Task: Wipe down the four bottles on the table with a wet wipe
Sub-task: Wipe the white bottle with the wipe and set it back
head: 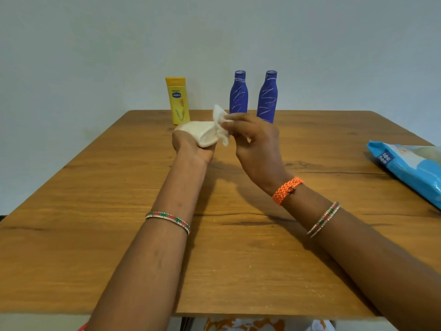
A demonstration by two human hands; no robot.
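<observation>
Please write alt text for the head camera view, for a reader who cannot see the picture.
A person's left hand holds a cream bottle on its side above a wooden table while the right hand rubs it with a white wet wipe. Behind stand a yellow bottle and two purple bottles; a blue wipes pack lies right.

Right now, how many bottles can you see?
4: a yellow bottle and two purple bottles standing at the table's far edge, plus a cream bottle in the left hand.
</observation>
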